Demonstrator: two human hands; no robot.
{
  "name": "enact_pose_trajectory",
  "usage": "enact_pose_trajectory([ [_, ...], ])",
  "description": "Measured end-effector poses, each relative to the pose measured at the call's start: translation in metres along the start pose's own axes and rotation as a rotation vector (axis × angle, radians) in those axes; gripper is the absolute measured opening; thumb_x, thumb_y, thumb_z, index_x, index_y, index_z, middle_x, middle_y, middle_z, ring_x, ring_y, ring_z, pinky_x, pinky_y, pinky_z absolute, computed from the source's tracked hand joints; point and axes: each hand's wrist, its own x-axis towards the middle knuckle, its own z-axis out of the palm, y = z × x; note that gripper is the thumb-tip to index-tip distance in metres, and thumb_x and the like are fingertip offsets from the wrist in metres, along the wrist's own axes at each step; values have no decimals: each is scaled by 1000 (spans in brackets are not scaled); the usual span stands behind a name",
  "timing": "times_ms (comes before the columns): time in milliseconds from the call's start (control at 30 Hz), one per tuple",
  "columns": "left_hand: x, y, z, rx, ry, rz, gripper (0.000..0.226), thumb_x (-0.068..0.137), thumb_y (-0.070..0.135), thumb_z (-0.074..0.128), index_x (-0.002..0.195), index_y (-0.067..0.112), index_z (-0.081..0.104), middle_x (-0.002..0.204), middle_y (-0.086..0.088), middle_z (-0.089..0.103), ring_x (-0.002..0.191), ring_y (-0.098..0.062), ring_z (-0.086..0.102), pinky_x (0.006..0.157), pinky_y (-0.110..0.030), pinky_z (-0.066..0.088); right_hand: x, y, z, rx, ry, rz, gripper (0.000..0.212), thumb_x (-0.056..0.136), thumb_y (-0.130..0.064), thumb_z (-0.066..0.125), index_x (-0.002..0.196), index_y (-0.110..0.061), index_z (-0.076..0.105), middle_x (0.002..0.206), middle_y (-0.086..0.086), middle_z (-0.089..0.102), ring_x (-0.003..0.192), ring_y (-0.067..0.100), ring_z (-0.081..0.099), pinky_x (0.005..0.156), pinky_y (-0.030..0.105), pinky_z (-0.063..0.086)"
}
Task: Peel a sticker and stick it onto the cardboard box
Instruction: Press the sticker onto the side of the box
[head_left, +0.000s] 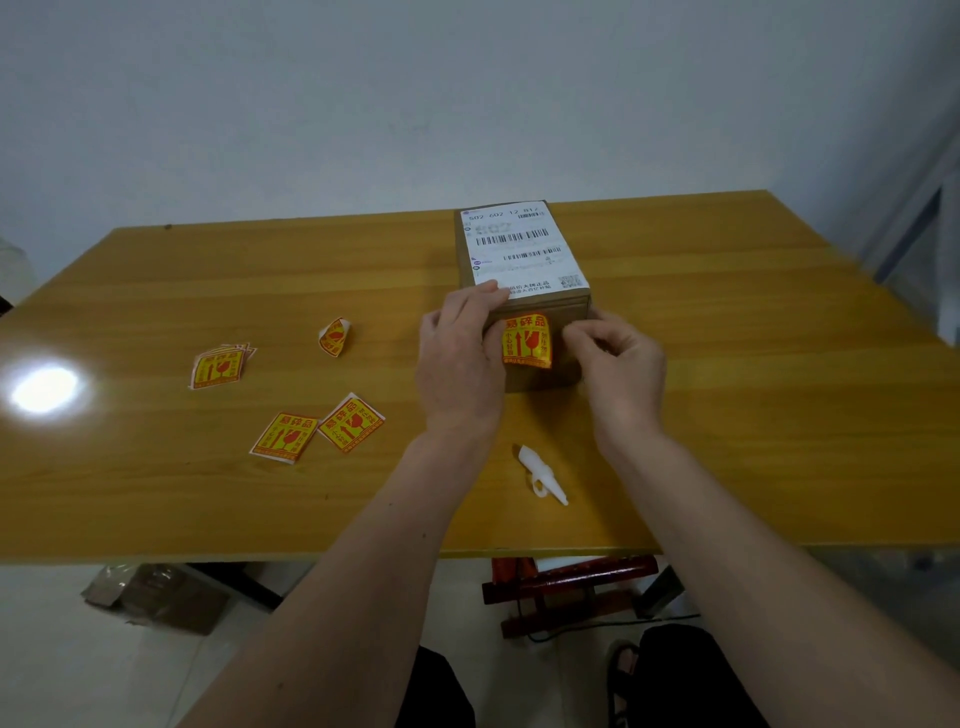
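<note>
progress: sticker (525, 340) is peeled and already on the near side face of the cardboard box (522, 254); the lower edge looks not fully flat.
left hand (460, 358): your fingers lie straight against the box's left corner, bracing it.
right hand (615, 358): curled fingertips at the sticker's right edge; pinching or pressing, can't tell.
remaining: smooth it down, let go.
desk (727, 415): spare stickers (283, 435) lie to the left, and crumpled backing (540, 473) in front.

My left hand (460, 364) and right hand (618, 366) are bare; both forearms bare, no sleeves in view. Dark trousers at 6 o'clock. Open sandal (623, 680) on one foot, at 5 o'clock.
</note>
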Motion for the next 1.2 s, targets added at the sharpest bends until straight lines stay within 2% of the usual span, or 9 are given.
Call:
enact_pose_trajectory([
  [100, 0, 0, 0, -9, -1, -3, 31, 87, 12, 59, 116, 24, 61, 124, 8, 60, 111, -16, 52, 75, -3, 24, -2, -3, -8, -96, 49, -62, 36, 81, -12, 68, 115, -9, 56, 120, 6, 61, 105, 13, 59, 86, 19, 49],
  [200, 1, 0, 1, -11, -6, -12, 30, 88, 12, 58, 116, 24, 61, 125, 8, 60, 111, -16, 52, 74, -2, 22, 0, -17, -5, -381, -145, -346, 58, 78, -26, 72, 129, -18, 48, 130, -1, 47, 125, 14, 42, 103, 27, 38],
  [367, 1, 0, 0, -10, -17, -6, 30, 87, 12, 59, 115, 22, 62, 124, 7, 60, 110, -17, 53, 82, -14, 29, 21, -34, 5, -741, -264, -486, 59, 77, -32, 73, 130, -17, 52, 141, -1, 41, 131, 16, 33, 102, 21, 28],
  [467, 1, 1, -1, 2, -13, 7, 31, 87, 12, 59, 115, 23, 61, 124, 7, 60, 109, -17, 53, 81, -17, 32, 30, -39, -1, -746, -298, -495, 53, 75, -26, 75, 125, -18, 59, 134, -2, 49, 126, 16, 41, 96, 17, 29],
  [700, 1, -2, 0, -2, -14, 22, 31, 87, 12, 59, 116, 22, 61, 124, 6, 60, 109, -18, 53, 82, -18, 32, 34, -49, -12, -674, -411, -456, 47, 76, -10, 74, 122, -16, 63, 133, 1, 52, 123, 15, 46, 105, 26, 37],
  [833, 1, -1, 0, -17, -1, 12, 30, 87, 12, 59, 115, 22, 62, 123, 6, 61, 109, -18, 52, 82, -17, 32, 35, -48, -4, -734, -431, -458, 58, 67, -26, 81, 119, -13, 60, 129, 0, 50, 119, 16, 47, 97, 28, 41],
  [933, 0, 0, 0, -22, 3, 10, 31, 87, 11, 59, 116, 22, 61, 123, 7, 60, 109, -17, 53, 82, -16, 30, 35, -45, 2, -750, -357, -515, 47, 69, -26, 80, 110, -12, 62, 121, 2, 53, 115, 21, 49, 88, 26, 39],
  [1100, -1, 0, 0, 0, -18, 27, 36, 84, 11, 62, 118, 22, 59, 125, 6, 59, 111, -17, 52, 84, -17, 32, 34, -37, -7, -696, -405, -517, 50, 72, -17, 77, 119, -15, 59, 129, 2, 51, 121, 22, 46, 101, 36, 42],
  [1200, -3, 0, 0, 0, -18, 29, 39, 82, 17, 65, 119, 23, 57, 126, 7, 58, 112, -17, 51, 84, -18, 33, 32, -33, -2, -712, -383, -534, 53, 70, -23, 79, 117, -14, 58, 128, 2, 49, 120, 23, 43, 96, 28, 39],
])
